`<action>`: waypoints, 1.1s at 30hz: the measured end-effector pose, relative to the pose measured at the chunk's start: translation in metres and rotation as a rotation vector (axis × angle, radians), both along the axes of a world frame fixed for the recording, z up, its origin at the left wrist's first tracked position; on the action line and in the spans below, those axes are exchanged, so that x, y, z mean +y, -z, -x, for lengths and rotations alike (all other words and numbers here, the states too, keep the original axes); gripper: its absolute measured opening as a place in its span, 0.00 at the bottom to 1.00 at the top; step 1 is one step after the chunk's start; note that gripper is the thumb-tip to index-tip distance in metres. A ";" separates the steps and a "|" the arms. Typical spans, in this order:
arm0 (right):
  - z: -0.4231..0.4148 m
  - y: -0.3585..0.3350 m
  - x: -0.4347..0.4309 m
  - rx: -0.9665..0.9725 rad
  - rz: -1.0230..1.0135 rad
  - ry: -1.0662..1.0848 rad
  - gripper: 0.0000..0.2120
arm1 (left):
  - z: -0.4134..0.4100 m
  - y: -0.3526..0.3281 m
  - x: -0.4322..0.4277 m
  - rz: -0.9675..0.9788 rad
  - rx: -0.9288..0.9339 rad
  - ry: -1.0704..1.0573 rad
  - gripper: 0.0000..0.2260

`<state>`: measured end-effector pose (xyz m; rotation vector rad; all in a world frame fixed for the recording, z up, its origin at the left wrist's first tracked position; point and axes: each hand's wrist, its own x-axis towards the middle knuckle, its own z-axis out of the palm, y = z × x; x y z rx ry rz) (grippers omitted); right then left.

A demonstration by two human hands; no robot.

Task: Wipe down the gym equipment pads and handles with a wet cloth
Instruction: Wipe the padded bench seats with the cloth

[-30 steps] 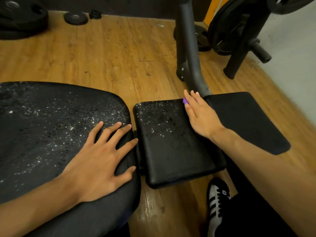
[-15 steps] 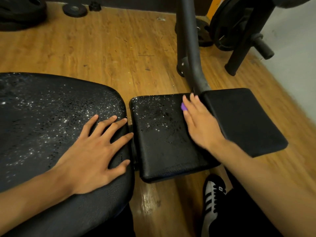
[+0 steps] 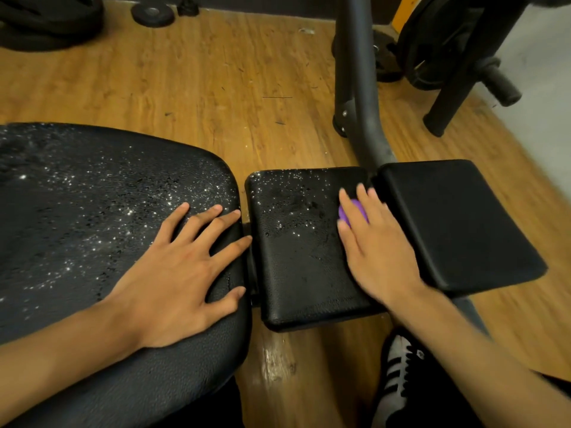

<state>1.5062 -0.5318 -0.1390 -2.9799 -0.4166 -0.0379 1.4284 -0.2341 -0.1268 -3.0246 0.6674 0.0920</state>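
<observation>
Purple cloth [image 3: 352, 213]: small wad, mostly hidden, lying on the middle pad [image 3: 296, 267] toward its 2 o'clock corner. Only a patch shows between the fingers.

Right hand [image 3: 377, 251]: flat on top of the cloth with the fingers nearly straight and pointing to 11 o'clock. The grip is spread, not curled; it presses the cloth down rather than pinching it. Likely reason: a flat palm spreads pressure for a broad wiping stroke.

Middle pad: droplets are thick over its 12 o'clock half and fewer toward 6. Judgement: the wipe of this pad is only partly done.

Left hand [image 3: 179, 273]: fingers splayed, palm down on the big seat pad [image 3: 77, 211] at its 4 o'clock edge. Its grip is likewise flat and holds nothing. It probably braces the leaning body.

Big seat pad: heavily beaded with water, seemingly still to be wiped.

Right pad [image 3: 457, 223], at 3 o'clock of the cloth: matte, with no drops visible.

Frame tube [image 3: 361, 103] rises at 12 o'clock between the two small pads. A padded peg [image 3: 500, 81] sits at 2 o'clock and weight plates [image 3: 153, 14] at 11. A shoe [image 3: 398, 375] stands on the wooden floor [image 3: 216, 88] at 5 o'clock.
</observation>
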 end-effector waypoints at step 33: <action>-0.013 -0.007 -0.014 0.084 -0.161 0.016 0.29 | -0.004 -0.002 -0.002 -0.007 0.020 0.016 0.32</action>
